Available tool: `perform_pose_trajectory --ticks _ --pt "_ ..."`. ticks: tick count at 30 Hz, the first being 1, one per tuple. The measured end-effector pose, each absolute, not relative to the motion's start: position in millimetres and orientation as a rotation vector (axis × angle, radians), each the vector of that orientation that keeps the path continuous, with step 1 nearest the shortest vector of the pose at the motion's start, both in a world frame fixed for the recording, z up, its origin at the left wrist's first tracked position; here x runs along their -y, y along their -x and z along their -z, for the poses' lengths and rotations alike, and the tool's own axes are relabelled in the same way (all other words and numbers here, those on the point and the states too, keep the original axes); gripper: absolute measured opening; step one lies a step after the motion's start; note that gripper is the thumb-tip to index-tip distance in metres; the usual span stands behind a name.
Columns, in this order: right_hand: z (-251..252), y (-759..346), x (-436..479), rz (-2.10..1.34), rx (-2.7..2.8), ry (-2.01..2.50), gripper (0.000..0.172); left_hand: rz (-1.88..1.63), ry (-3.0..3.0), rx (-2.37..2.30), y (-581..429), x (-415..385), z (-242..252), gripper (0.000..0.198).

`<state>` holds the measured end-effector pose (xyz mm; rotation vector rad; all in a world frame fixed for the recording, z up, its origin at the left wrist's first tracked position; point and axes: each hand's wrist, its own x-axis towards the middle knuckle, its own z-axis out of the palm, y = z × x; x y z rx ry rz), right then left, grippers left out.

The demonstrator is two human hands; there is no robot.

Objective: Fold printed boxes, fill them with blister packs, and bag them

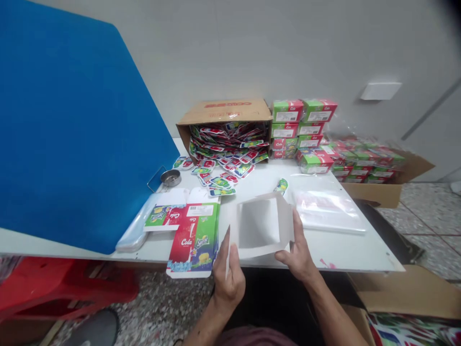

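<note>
Between my two hands is a small carton [259, 223], opened into a box shape with its white inside facing me. My left hand [229, 274] grips a flap on its left side, thumb in front and fingers behind. At the right wall my right hand [297, 247] closes, fingers behind the card and thumb at the lower corner. Left of the carton lie flat printed cartons [192, 240] in red and green, marked Cola and Sprite, overhanging the table edge. A single green sachet [281, 186] rests just behind the held carton.
An open cardboard box [225, 113] spills several sachets [230, 168] onto the table. Packed cartons [286, 129] are stacked beside it. Clear plastic bags [327, 209] lie at the right. A metal dish [171, 178] stands near the blue panel [79, 120]. A red stool [72, 283] is below.
</note>
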<state>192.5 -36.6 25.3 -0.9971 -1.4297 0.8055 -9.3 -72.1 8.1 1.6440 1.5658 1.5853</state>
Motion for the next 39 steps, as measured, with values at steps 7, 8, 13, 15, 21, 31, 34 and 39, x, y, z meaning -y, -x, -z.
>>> perform_pose_trajectory --ticks 7,8,13,15,21,31,34,39 --pt "-30.5 -189.9 31.7 -0.771 1.361 1.002 0.1 -1.682 -1.958 -1.43 -3.1 61.9 -18.9 0.06" --pt "-27.7 -189.2 31.7 -0.759 1.306 1.034 0.094 -1.663 -1.985 -1.422 -8.1 62.3 -19.9 0.061" --pt "-18.0 -193.9 24.5 -0.67 0.793 1.19 0.051 -1.487 -2.067 -1.274 -28.5 71.7 -17.5 0.071" --pt "-18.9 -204.4 17.8 -0.631 0.652 1.167 0.046 -1.449 -2.109 -1.119 -25.2 73.6 -17.6 0.08" --pt "-22.1 -239.0 8.7 -0.599 0.664 1.104 0.037 -1.572 -1.905 -0.998 10.9 40.3 -38.8 0.072" --pt "-52.4 -269.2 -15.0 -0.867 0.904 1.053 0.024 -0.869 -1.97 -0.86 -20.5 -59.6 -44.7 0.066" --pt "-59.1 -275.8 -26.1 -0.985 0.916 1.035 0.024 -1.004 -2.066 -0.836 -30.3 -56.2 -37.0 0.077" --pt "-55.3 -275.2 -47.4 -1.195 0.952 1.052 0.033 -0.84 -2.203 -0.999 -14.6 -43.7 -35.9 0.074"
